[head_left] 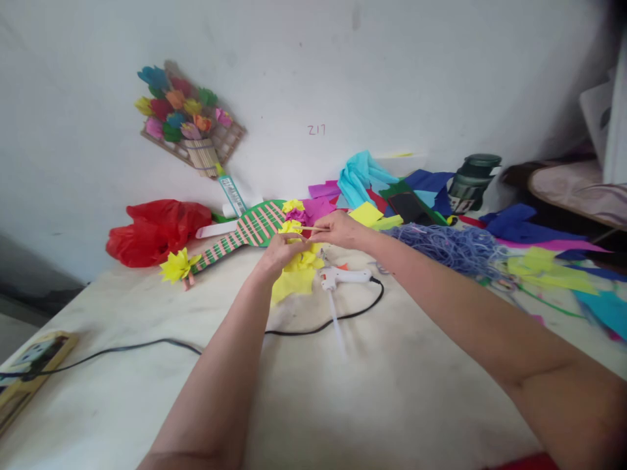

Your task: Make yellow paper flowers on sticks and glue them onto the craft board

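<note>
Both my hands are close together over the middle of the table. My right hand [337, 230] pinches a thin pale stick [313, 228], which points left toward a bunched yellow paper piece [290, 226]. My left hand [283, 253] is closed just below the stick, its fingertips at the yellow paper; its grip is partly hidden. More yellow crepe paper [294, 284] lies under and in front of my hands. Behind them rests a green guitar-shaped craft [262, 225] with pink strips and a yellow paper flower [179, 266] at its narrow end.
A white glue gun [345, 277] lies close to my hands, its black cord [313, 333] running left to a power strip [36, 365]. Around the back are a red plastic bag [157, 232], tangled blue-grey string [443, 248], coloured papers [365, 176] and a dark jar [473, 183].
</note>
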Demonstrator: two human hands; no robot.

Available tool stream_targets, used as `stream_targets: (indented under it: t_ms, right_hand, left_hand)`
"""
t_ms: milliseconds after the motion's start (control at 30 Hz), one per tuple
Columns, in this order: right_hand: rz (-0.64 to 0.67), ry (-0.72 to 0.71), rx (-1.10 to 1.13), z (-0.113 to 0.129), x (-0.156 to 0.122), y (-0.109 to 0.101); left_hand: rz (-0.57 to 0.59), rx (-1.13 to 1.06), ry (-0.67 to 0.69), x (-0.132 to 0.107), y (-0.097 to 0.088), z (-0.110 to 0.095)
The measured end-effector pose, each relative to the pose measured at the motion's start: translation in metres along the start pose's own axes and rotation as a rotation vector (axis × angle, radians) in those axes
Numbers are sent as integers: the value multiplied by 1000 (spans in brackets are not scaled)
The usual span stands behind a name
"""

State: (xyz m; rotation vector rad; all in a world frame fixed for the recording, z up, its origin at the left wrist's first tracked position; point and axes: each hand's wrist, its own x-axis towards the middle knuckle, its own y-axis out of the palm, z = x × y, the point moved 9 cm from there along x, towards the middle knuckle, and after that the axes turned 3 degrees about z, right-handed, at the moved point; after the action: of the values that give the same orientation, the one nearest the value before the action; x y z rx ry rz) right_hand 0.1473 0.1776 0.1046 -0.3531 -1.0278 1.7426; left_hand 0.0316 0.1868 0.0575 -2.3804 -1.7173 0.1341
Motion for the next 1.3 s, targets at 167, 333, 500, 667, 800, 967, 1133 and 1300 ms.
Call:
stream_targets:
  t_ms: [167, 333, 500, 667, 800, 967, 1133, 1300]
  right_hand:
    - [-62, 38, -20, 1, -2, -5]
    - [-129, 56, 29, -2, -3, -16]
    - [-65, 106, 154, -10, -3, -11]
    - [18, 217, 368, -12, -11, 0]
    - [73, 284, 456, -14, -14, 9]
    - [37, 260, 440, -20, -10, 9]
    - [59, 193, 400, -20, -6, 11]
    - [62, 159, 368, -15, -6, 11]
  left_hand:
    - [-16, -96, -18, 4, -3, 8]
    - [-84, -162, 0, 9, -14, 15]
    - [-97, -196, 17, 8, -15, 13]
    - [-109, -174, 43, 8, -16, 11]
    - [-131, -140, 86, 8, -18, 6]
    - [-91, -133, 63, 7, -13, 6]
    - [22, -209, 48, 9, -3, 10]
    - [80, -324, 11, 9, 4, 15]
